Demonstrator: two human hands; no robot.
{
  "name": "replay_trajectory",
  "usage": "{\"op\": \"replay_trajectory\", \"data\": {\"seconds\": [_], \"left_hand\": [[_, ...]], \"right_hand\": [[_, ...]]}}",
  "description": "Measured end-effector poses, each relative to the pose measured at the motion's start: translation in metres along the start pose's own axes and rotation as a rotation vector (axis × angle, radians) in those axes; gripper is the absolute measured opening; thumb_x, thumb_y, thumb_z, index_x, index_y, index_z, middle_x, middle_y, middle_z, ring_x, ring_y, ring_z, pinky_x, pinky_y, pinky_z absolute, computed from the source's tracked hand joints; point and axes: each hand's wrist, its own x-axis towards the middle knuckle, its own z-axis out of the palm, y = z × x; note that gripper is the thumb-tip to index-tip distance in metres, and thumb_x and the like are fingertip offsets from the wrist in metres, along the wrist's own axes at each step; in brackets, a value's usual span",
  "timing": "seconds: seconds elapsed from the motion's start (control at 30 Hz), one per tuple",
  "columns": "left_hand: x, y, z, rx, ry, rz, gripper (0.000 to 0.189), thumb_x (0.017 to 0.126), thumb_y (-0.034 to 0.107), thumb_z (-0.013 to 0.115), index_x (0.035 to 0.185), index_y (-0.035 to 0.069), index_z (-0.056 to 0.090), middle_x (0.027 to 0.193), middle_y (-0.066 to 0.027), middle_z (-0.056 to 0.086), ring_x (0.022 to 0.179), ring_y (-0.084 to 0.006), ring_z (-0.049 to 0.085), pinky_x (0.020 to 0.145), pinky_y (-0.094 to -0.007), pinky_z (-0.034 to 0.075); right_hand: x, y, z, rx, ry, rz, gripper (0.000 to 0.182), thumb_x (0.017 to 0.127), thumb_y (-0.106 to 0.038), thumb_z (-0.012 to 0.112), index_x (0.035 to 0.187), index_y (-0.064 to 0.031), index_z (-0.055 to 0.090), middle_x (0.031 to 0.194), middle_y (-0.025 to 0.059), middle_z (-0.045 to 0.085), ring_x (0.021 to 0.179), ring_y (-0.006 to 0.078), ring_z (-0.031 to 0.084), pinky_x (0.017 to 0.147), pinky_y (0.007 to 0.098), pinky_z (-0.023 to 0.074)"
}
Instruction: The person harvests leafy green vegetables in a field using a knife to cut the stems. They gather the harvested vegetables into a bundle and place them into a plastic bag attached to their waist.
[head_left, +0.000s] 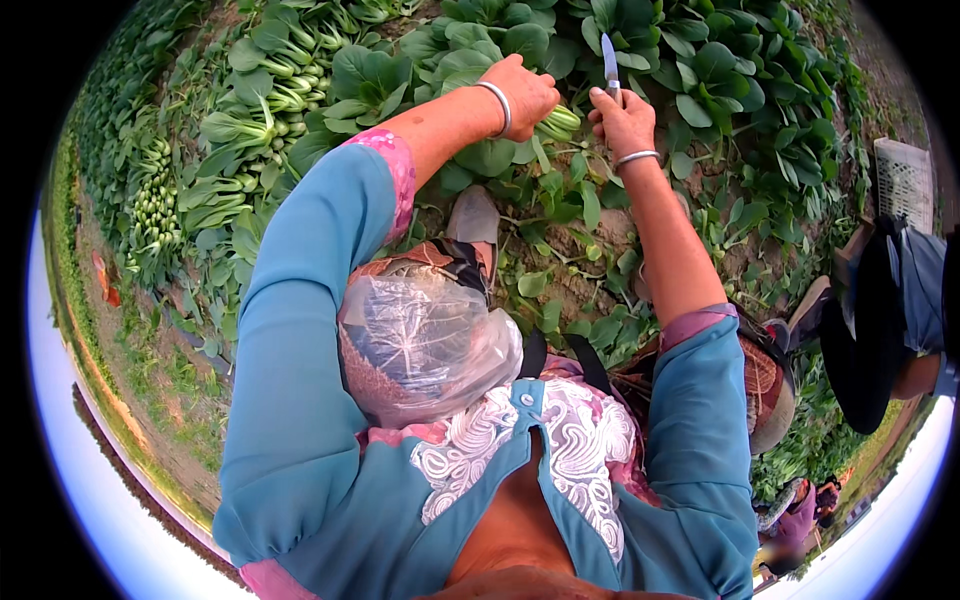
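My left hand (523, 96), with a metal bangle at its wrist, is closed on a bok choy plant (559, 122); pale green stalks stick out on its right and broad leaves lie beyond. Just to the right, my right hand (624, 124) holds a small knife (609, 60) by its handle, with the blade pointing away from me. The blade does not touch the held plant. More bok choy plants (709, 82) stand in the soil beyond and to the right of my hands.
Cut bok choy (289, 105) lies in rows at the left. A plastic bag (420, 322) covers my left knee. A white plastic crate (904, 180) stands at the far right, near another person (919, 292). Low weeds (559, 191) grow around my shoes. More people (795, 517) are at the lower right.
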Motion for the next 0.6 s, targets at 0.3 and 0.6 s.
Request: {"op": "replay_trajectory", "data": {"seconds": [0.3,0.6], "left_hand": [[-0.002,-0.049,0.065,-0.056,-0.078,-0.344,0.031,0.068,0.01,0.066,0.099,0.007,0.065,0.145,-0.0061,0.046,0.085,-0.0259,0.069,0.082,-0.044,0.043],[-0.025,-0.05,0.104,-0.12,0.164,-0.457,0.044,0.065,0.003,0.065,0.109,0.007,0.061,0.135,0.0018,0.053,0.091,-0.022,0.065,0.075,-0.0408,0.042]], "right_hand": [[0.03,0.076,0.05,-0.523,-0.303,-0.094,0.044,0.082,-0.042,0.065,0.088,0.0008,0.066,0.083,0.0218,0.067,0.081,0.0393,0.064,0.075,0.046,0.0493],[0.07,0.108,0.089,-0.656,-0.418,-0.053,0.044,0.087,-0.043,0.059,0.098,-0.0015,0.068,0.103,0.0249,0.066,0.101,0.0406,0.062,0.088,0.0463,0.0477]]}}
